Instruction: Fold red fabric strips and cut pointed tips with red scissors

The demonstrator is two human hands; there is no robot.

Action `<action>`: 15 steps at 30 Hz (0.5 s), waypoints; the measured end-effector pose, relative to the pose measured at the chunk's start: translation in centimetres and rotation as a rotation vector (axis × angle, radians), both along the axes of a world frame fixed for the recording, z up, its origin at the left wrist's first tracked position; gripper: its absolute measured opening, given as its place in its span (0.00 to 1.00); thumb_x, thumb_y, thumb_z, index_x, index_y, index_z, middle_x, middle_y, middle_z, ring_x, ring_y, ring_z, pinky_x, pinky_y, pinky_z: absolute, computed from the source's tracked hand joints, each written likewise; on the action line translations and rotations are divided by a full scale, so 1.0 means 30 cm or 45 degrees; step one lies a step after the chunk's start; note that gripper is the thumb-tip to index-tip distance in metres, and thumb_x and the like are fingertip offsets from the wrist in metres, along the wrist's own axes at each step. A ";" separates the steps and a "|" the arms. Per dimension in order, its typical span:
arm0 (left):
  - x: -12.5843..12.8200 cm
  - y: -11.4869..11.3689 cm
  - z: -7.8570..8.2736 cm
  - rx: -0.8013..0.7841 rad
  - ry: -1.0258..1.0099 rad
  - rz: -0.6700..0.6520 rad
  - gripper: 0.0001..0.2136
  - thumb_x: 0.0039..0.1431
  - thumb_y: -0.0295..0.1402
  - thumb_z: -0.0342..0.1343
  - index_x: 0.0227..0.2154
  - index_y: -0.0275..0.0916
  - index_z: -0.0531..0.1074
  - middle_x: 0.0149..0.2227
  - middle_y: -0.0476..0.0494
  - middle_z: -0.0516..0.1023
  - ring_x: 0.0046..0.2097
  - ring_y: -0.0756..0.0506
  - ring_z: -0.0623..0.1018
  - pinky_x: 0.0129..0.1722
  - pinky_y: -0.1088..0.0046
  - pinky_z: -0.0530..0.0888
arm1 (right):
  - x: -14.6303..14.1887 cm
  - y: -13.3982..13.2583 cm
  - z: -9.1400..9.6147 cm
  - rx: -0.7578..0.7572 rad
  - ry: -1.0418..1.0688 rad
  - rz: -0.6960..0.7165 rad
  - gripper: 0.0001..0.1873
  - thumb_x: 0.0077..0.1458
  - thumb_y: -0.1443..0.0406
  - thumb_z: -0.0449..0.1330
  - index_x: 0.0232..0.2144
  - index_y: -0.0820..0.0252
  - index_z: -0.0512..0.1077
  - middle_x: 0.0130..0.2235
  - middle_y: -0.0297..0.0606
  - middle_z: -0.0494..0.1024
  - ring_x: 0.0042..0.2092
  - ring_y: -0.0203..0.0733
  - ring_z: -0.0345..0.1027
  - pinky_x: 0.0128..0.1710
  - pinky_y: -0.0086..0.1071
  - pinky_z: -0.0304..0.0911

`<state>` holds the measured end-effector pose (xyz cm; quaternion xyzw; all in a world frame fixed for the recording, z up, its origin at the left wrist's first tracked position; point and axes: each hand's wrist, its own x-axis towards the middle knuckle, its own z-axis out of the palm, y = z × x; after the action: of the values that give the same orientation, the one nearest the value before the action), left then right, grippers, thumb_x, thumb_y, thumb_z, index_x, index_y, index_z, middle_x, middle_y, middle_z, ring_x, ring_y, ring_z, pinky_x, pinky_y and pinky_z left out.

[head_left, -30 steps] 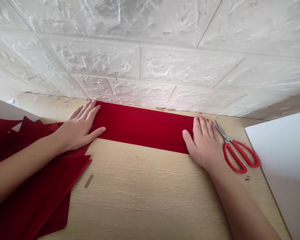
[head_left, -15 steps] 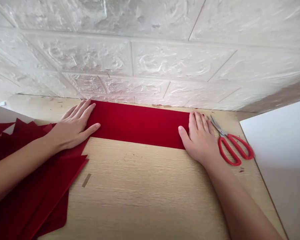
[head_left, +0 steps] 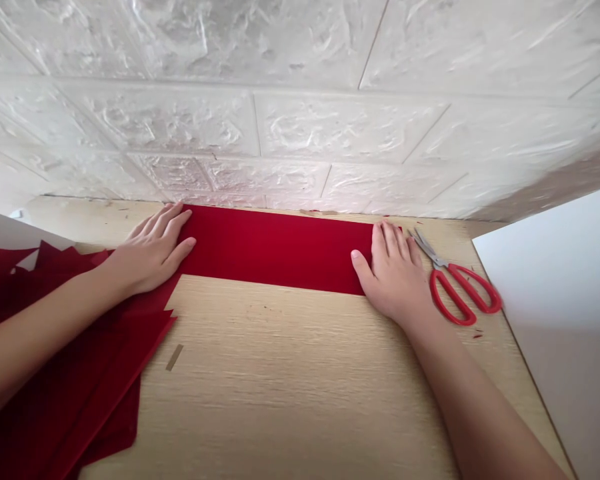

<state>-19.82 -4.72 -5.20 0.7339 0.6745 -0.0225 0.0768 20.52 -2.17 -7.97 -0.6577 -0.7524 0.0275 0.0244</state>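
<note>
A long red strip [head_left: 280, 248], which looks like fabric or paper, lies flat on the wooden tabletop [head_left: 280, 373] close to the wall. My left hand [head_left: 153, 253] rests flat on its left end, fingers stretched out and thumb apart. On the right end lies my right hand [head_left: 395, 273], palm down, its fingers extended and thumb spread. Both ends of the strip are partly covered by my hands. Just right of my right hand sits a pair of scissors [head_left: 463, 287] with red handles, its blades slightly apart and pointing toward the wall.
Several red pieces [head_left: 75, 393] overlap in a pile under and beside my left forearm. A small brownish strip [head_left: 175, 357] lies near them. Behind the table rises a white brick-patterned wall [head_left: 310, 120]. A white panel [head_left: 555, 293] borders the right side.
The camera view has shifted slightly. Both hands stay flat at the two ends of the red strip, and the scissors lie in the same place.
</note>
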 end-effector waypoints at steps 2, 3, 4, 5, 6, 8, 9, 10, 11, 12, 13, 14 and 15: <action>-0.001 -0.011 -0.024 0.052 -0.027 0.001 0.35 0.73 0.49 0.27 0.72 0.27 0.49 0.76 0.28 0.47 0.77 0.35 0.48 0.74 0.50 0.51 | 0.003 0.001 -0.004 0.013 0.014 0.010 0.39 0.70 0.53 0.40 0.72 0.77 0.52 0.74 0.61 0.53 0.75 0.61 0.45 0.73 0.57 0.42; -0.004 -0.013 -0.034 0.064 -0.037 0.002 0.35 0.74 0.49 0.27 0.72 0.28 0.49 0.76 0.29 0.46 0.77 0.35 0.48 0.74 0.51 0.50 | 0.005 0.001 -0.006 0.018 0.018 0.013 0.39 0.70 0.52 0.40 0.72 0.77 0.52 0.74 0.60 0.53 0.75 0.61 0.45 0.73 0.57 0.42; -0.007 -0.014 -0.042 0.071 -0.039 -0.004 0.35 0.74 0.49 0.27 0.73 0.28 0.48 0.76 0.29 0.46 0.77 0.36 0.48 0.74 0.51 0.49 | 0.007 0.001 -0.007 0.019 0.018 0.015 0.39 0.70 0.52 0.40 0.72 0.76 0.52 0.74 0.60 0.53 0.75 0.61 0.45 0.73 0.57 0.42; -0.010 -0.014 -0.047 0.076 -0.037 -0.009 0.36 0.73 0.49 0.26 0.73 0.28 0.48 0.76 0.29 0.45 0.77 0.36 0.47 0.75 0.51 0.49 | 0.008 0.002 -0.008 0.019 0.015 0.014 0.39 0.70 0.52 0.40 0.72 0.76 0.52 0.74 0.60 0.54 0.75 0.61 0.45 0.73 0.57 0.42; -0.013 -0.012 -0.051 0.070 -0.033 -0.017 0.36 0.73 0.49 0.26 0.73 0.27 0.48 0.76 0.29 0.45 0.77 0.36 0.46 0.75 0.52 0.48 | 0.008 0.002 -0.008 0.017 0.007 0.014 0.39 0.70 0.52 0.40 0.72 0.76 0.52 0.74 0.60 0.54 0.75 0.61 0.45 0.73 0.57 0.42; -0.016 -0.009 -0.055 0.070 -0.021 -0.020 0.36 0.73 0.49 0.26 0.73 0.26 0.49 0.76 0.29 0.45 0.77 0.36 0.45 0.75 0.52 0.48 | 0.007 0.005 -0.006 0.004 -0.022 0.008 0.39 0.71 0.52 0.39 0.72 0.77 0.53 0.74 0.59 0.54 0.75 0.60 0.45 0.73 0.57 0.43; -0.017 -0.008 -0.056 0.082 -0.017 -0.018 0.36 0.73 0.49 0.26 0.72 0.26 0.49 0.76 0.29 0.45 0.77 0.36 0.45 0.75 0.52 0.48 | 0.005 0.006 -0.005 -0.007 -0.042 0.002 0.39 0.71 0.52 0.39 0.72 0.77 0.53 0.74 0.59 0.54 0.75 0.60 0.45 0.74 0.56 0.43; -0.017 -0.007 -0.057 0.094 -0.013 -0.020 0.36 0.73 0.48 0.26 0.72 0.26 0.50 0.76 0.29 0.45 0.77 0.36 0.45 0.75 0.52 0.48 | 0.004 0.008 -0.005 -0.017 -0.060 -0.006 0.39 0.71 0.53 0.39 0.72 0.77 0.53 0.74 0.59 0.53 0.75 0.60 0.45 0.74 0.56 0.43; -0.017 -0.008 -0.057 0.101 -0.009 -0.026 0.36 0.73 0.48 0.27 0.72 0.25 0.50 0.76 0.29 0.45 0.77 0.36 0.45 0.75 0.52 0.48 | 0.004 0.009 -0.004 -0.028 -0.069 -0.012 0.39 0.71 0.53 0.39 0.72 0.78 0.52 0.74 0.59 0.53 0.75 0.60 0.45 0.74 0.55 0.43; -0.016 -0.009 -0.057 0.104 -0.006 -0.029 0.36 0.73 0.48 0.27 0.72 0.25 0.50 0.76 0.28 0.45 0.77 0.36 0.45 0.75 0.52 0.48 | 0.004 0.009 -0.005 -0.039 -0.066 -0.015 0.40 0.71 0.52 0.39 0.72 0.78 0.52 0.74 0.59 0.52 0.76 0.60 0.44 0.74 0.55 0.43; -0.016 -0.010 -0.057 0.108 -0.005 -0.027 0.36 0.73 0.48 0.27 0.72 0.25 0.50 0.76 0.28 0.46 0.77 0.36 0.46 0.75 0.52 0.48 | 0.004 0.009 -0.004 -0.051 -0.050 -0.015 0.40 0.71 0.52 0.39 0.72 0.78 0.51 0.74 0.60 0.52 0.76 0.60 0.44 0.74 0.56 0.43; -0.017 -0.010 -0.057 0.106 -0.006 -0.025 0.36 0.73 0.48 0.27 0.72 0.25 0.50 0.76 0.28 0.46 0.77 0.36 0.46 0.75 0.52 0.48 | 0.003 0.007 -0.002 -0.060 -0.029 -0.017 0.40 0.71 0.52 0.39 0.72 0.78 0.51 0.74 0.60 0.52 0.76 0.60 0.44 0.73 0.58 0.43; -0.017 -0.010 -0.056 0.101 -0.009 -0.022 0.36 0.73 0.48 0.27 0.72 0.25 0.50 0.76 0.28 0.46 0.77 0.35 0.47 0.75 0.52 0.48 | 0.000 0.004 0.003 -0.060 -0.009 -0.030 0.40 0.71 0.52 0.39 0.72 0.78 0.51 0.74 0.60 0.53 0.76 0.61 0.44 0.73 0.61 0.43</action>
<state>-20.32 -5.03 -6.89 0.7422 0.6684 0.0063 0.0496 20.51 -2.06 -7.88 -0.6669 -0.7439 0.0424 0.0065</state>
